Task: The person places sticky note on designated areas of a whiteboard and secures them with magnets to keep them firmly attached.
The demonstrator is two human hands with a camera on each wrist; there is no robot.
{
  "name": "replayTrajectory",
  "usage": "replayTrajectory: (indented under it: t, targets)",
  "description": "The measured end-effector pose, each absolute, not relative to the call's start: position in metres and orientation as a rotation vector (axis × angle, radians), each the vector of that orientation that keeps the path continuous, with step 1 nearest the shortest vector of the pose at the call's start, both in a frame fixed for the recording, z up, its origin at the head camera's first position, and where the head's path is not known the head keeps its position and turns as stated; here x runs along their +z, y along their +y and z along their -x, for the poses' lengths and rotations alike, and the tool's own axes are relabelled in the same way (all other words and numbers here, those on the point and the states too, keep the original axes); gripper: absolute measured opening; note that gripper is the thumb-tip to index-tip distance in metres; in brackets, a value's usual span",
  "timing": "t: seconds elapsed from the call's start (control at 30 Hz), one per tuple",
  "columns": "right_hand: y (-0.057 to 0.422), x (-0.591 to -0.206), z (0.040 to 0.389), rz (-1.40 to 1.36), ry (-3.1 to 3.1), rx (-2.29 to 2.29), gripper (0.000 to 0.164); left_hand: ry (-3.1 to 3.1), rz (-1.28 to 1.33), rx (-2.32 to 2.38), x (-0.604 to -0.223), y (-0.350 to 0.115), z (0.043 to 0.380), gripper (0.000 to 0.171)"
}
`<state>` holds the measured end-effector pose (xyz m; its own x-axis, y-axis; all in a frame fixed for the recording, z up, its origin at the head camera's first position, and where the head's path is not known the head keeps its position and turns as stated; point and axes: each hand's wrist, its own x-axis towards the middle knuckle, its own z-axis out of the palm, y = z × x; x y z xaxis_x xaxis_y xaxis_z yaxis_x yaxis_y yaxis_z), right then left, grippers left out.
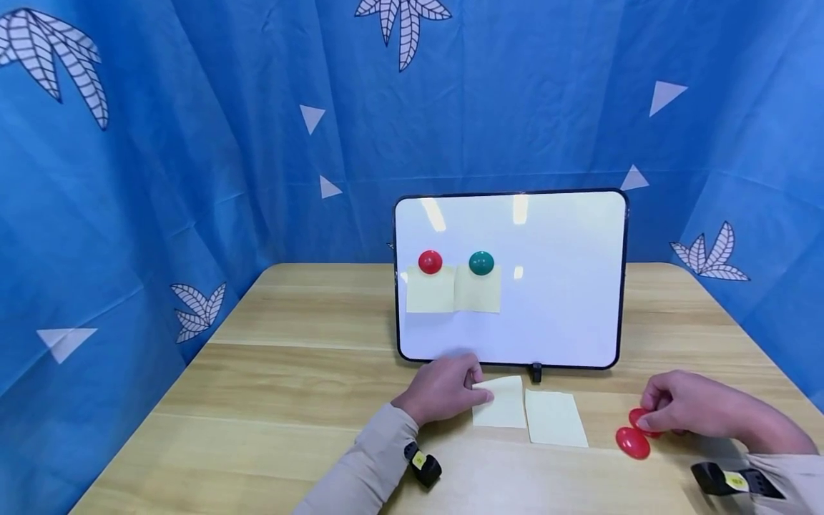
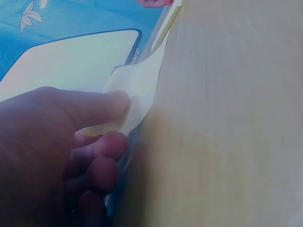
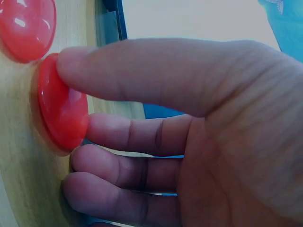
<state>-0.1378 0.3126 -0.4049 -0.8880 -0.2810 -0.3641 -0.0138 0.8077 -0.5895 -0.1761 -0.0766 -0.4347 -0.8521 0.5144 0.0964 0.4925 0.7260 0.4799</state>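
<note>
My left hand (image 1: 444,390) pinches the left side of a pale yellow paper note (image 1: 505,404) between thumb and fingers; in the left wrist view the sheet bends up from the table. Just right of it lies a second pale note (image 1: 556,418). Over at the right, my right hand (image 1: 698,404) grips a red round magnet (image 3: 64,106), thumb on one edge and fingertips on the other, low at the tabletop. Beside it is another red magnet (image 1: 633,443). Behind the notes stands a whiteboard (image 1: 553,286) with two pale notes, under a red magnet (image 1: 430,262) and a green magnet (image 1: 481,263).
The whiteboard leans upright on a small black foot (image 1: 536,372) on the wooden table (image 1: 290,379). A blue patterned curtain (image 1: 515,129) encloses the back and sides. Black bands with yellow labels sit on both wrists.
</note>
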Motion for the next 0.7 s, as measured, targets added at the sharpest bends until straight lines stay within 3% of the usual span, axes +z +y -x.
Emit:
replayTrajectory:
  t: [0.7]
  targets:
    - [0.301, -0.407, 0.142, 0.159, 2.633, -0.821, 0.036, 2.882, -0.896, 0.874, -0.434, -0.076, 0.175, 0.031]
